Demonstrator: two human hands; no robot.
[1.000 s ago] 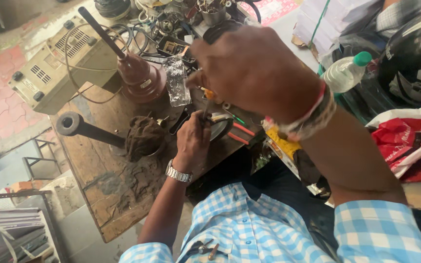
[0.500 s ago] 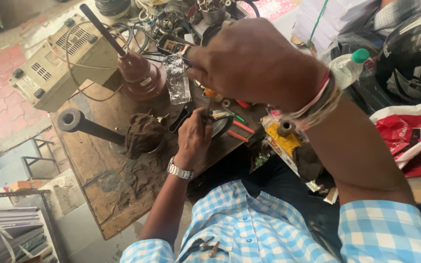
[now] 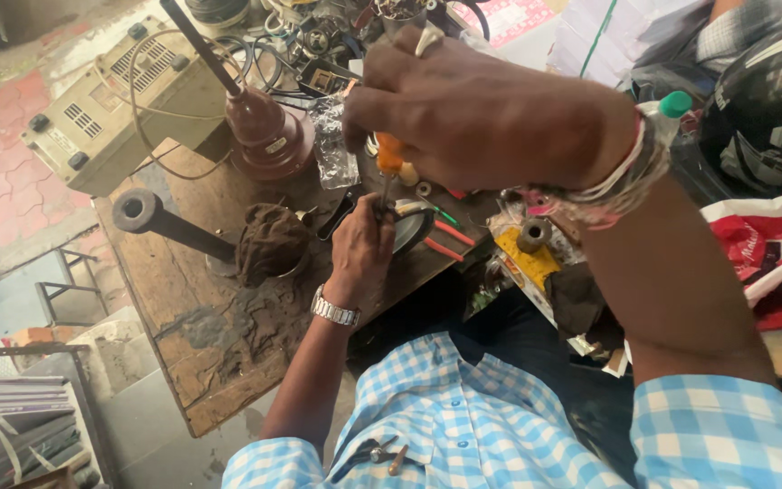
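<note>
**Head view: screwdriver on a small part at a worn bench**

Far left, a beige metal power unit [image 3: 115,100] sits on the scarred wooden bench [image 3: 219,353]; beside it a maroon cone-shaped stand [image 3: 269,140]. The left hand [image 3: 361,254], fingers curled together, pins a dark round part [image 3: 412,228] at the bench edge. The right hand [image 3: 481,113] grips 1 orange-handled screwdriver [image 3: 388,163], tip down onto that part. Judgement: keep the shaft vertical, press firmly, and turn slowly so the tip stays seated.
</note>
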